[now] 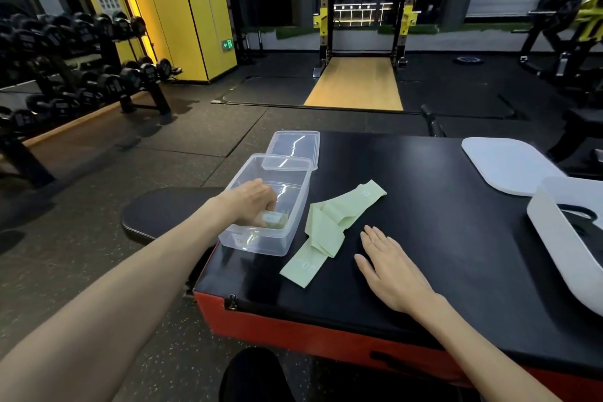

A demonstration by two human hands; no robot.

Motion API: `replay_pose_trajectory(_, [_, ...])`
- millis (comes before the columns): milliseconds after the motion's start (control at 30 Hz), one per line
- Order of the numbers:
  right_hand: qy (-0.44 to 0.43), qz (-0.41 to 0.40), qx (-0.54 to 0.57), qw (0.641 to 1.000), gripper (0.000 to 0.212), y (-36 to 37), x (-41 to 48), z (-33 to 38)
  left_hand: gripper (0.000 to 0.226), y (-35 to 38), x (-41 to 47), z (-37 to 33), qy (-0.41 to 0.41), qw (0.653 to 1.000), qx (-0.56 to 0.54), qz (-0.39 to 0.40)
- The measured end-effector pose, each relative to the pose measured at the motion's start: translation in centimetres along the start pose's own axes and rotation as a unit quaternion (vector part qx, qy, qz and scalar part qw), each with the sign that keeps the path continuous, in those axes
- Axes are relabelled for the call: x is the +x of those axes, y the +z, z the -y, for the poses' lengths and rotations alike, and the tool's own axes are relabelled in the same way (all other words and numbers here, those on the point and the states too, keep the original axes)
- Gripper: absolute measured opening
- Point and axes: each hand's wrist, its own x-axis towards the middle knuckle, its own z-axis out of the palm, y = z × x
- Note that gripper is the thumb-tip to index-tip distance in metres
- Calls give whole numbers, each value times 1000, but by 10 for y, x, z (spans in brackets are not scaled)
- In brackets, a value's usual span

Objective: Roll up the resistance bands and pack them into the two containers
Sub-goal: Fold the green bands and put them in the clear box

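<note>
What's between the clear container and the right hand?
Head view: the unrolled green band, crumpled on the black pad. The right hand lies flat beside it, apart; the left hand grips a rolled band inside the clear container.

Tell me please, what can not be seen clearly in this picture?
Head view: the white container is cut by the right edge; the dark thing inside is unclear.
Head view: the left hand covers the rolled band in the clear container; grip or mere touch, cannot tell.
Head view: far-end print on the flat green band is too blurred.
</note>
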Motion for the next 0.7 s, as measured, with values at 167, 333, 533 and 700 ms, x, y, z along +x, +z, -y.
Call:
replay_pose_trajectory(167, [-3, -3, -1, 1000, 58, -1, -1, 1, 15, -2, -2, 1, 3, 997, -49, 54])
replay_pose_trajectory(333, [-4, -2, -7, 1000, 58, -2, -1, 2, 11, 0, 0, 1, 3, 995, -61, 73])
replay_pose_trajectory(533, [2, 2, -8, 1000, 58, -1, -1, 2, 9, 3, -2, 3, 1, 994, -91, 62])
replay_pose_trajectory(700, [4, 6, -6, 1000, 58, -1, 0, 2, 3, -1, -4, 6, 9, 991, -123, 57])
